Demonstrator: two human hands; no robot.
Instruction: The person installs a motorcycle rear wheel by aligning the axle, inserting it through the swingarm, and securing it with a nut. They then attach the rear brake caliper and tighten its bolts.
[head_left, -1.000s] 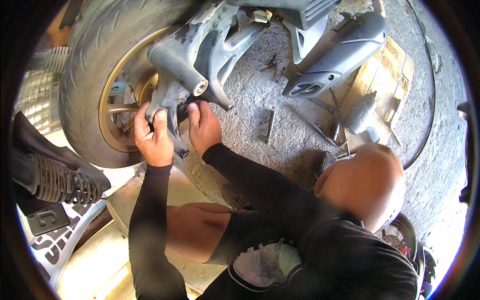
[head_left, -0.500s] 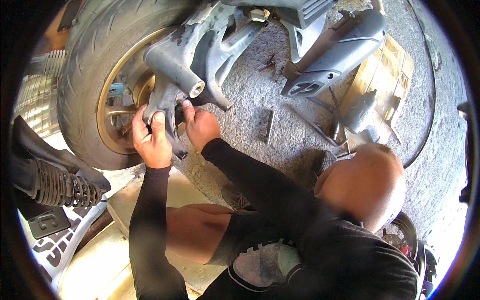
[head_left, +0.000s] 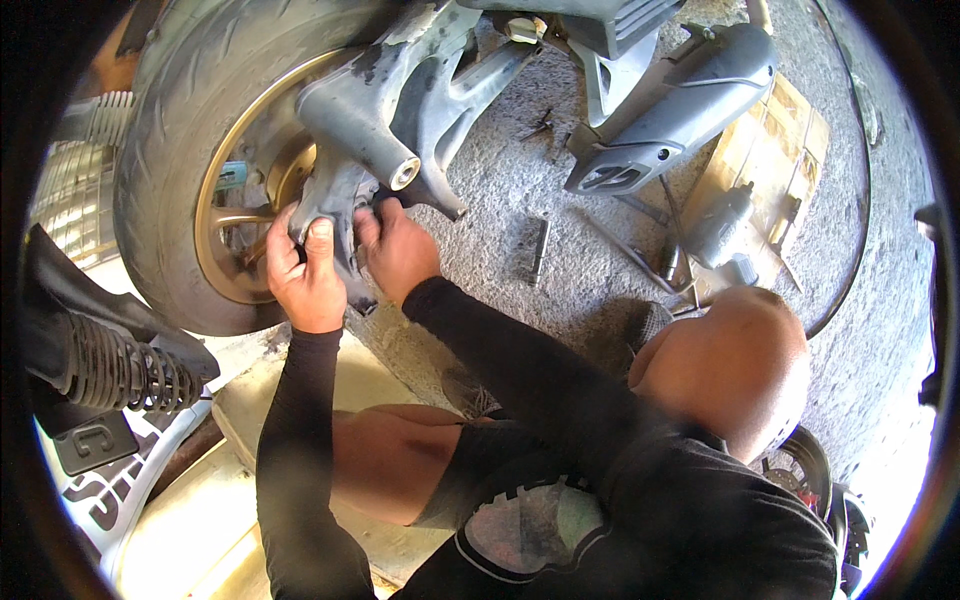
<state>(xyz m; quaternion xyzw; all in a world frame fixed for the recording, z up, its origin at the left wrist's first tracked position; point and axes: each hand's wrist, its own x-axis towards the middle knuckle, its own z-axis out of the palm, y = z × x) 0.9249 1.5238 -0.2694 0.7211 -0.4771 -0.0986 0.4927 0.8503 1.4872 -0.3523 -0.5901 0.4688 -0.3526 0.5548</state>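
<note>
My left hand is closed around the left edge of a grey metal bracket, its thumb lying on the front face. Against the bracket's right side is my right hand, fingers curled and their tips partly hidden behind the metal; what they pinch does not show. Just above both hands runs a grey swingarm whose round end carries a pale metal bushing. Behind the left hand stands a wheel with a black tyre and a gold rim.
A grey cover-like part lies on the right, near a wooden-looking board and a grey canister-like part. A metal rod and a wrench-like tool rest on the rough floor. A coil spring is at the left.
My right hand's fingers have shifted and curled further in beside the bracket. The bracket and swingarm sit slightly further right in view. My left hand keeps its hold.
</note>
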